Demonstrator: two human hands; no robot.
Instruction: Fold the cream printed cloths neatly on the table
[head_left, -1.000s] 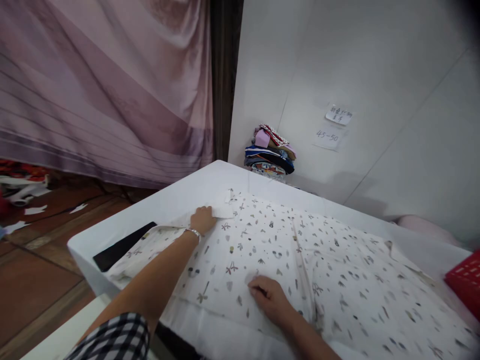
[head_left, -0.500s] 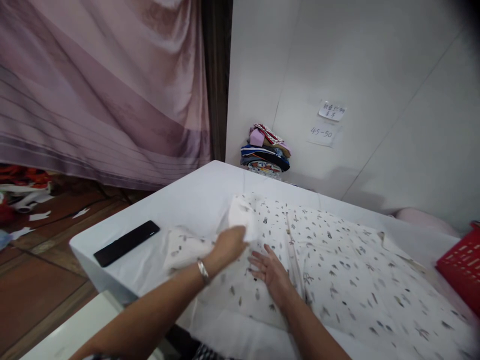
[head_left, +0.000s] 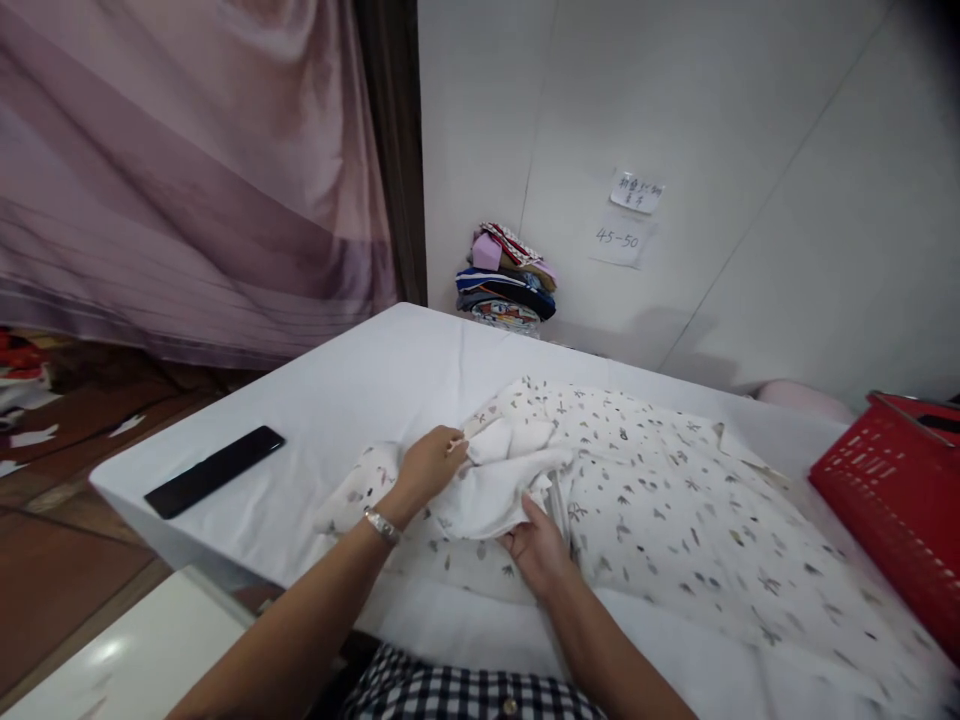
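A white garment with small grey and brown prints (head_left: 675,500) lies spread over the white-covered table (head_left: 360,370). Its left part is turned back, so the plain white inner side shows between my hands. My left hand (head_left: 431,465), with a silver bracelet on the wrist, is closed on the turned-back cloth at its left edge. At the near side of that fold, my right hand (head_left: 538,545) grips the cloth between thumb and fingers. A printed sleeve-like piece (head_left: 360,490) sticks out to the left, beside my left forearm.
A black phone-like slab (head_left: 216,472) rests near the table's left edge. Folded clothes (head_left: 506,285) are stacked by the wall at the back. To the right stands a red plastic basket (head_left: 892,490). Paper notes (head_left: 628,215) hang on the wall; a pink curtain (head_left: 225,180) hangs at left.
The cloth's left part has been turned over, showing more plain inner side. My right hand, open before, has taken hold of the fold. The view has shifted right.
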